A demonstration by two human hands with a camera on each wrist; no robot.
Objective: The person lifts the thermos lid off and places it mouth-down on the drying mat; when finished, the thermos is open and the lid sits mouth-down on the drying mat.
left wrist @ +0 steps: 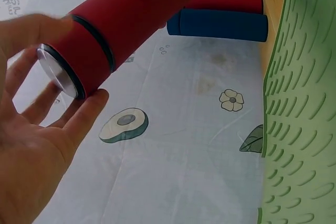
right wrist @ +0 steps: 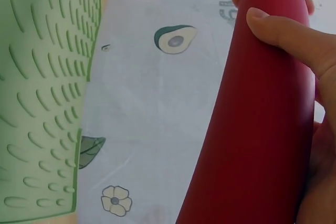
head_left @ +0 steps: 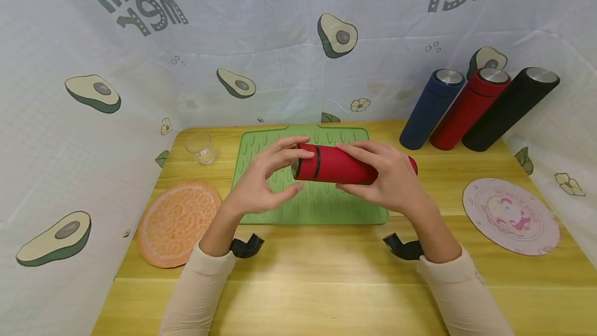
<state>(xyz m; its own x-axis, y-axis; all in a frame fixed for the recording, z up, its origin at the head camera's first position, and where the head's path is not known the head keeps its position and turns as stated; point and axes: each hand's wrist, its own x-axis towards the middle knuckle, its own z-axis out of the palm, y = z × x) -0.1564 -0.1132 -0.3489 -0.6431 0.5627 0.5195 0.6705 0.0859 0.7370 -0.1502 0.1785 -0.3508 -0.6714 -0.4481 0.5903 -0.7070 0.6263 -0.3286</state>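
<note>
Head view: R hand (head_left: 391, 176) is grasping the red flask (head_left: 338, 167), which is hanging sideways over the green mat (head_left: 336, 209) at the table's (head_left: 326, 274) far edge. L hand (head_left: 261, 180) is curving its fingers round the cap (head_left: 306, 169); can't tell if it's gripping. Glass cup (head_left: 205, 155) is standing nr far-L corner, orange disc (head_left: 179, 224) lying by L edge, pink disc (head_left: 511, 217) by R edge. Blue bottle (head_left: 431, 110), 2nd red bottle (head_left: 468, 113) & black bottle (head_left: 509, 110) are standing at far-R corner.

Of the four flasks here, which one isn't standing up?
The red flask held sideways in mid-air. The blue flask, second red flask and black flask all stand upright on the table, at its back right.
</note>
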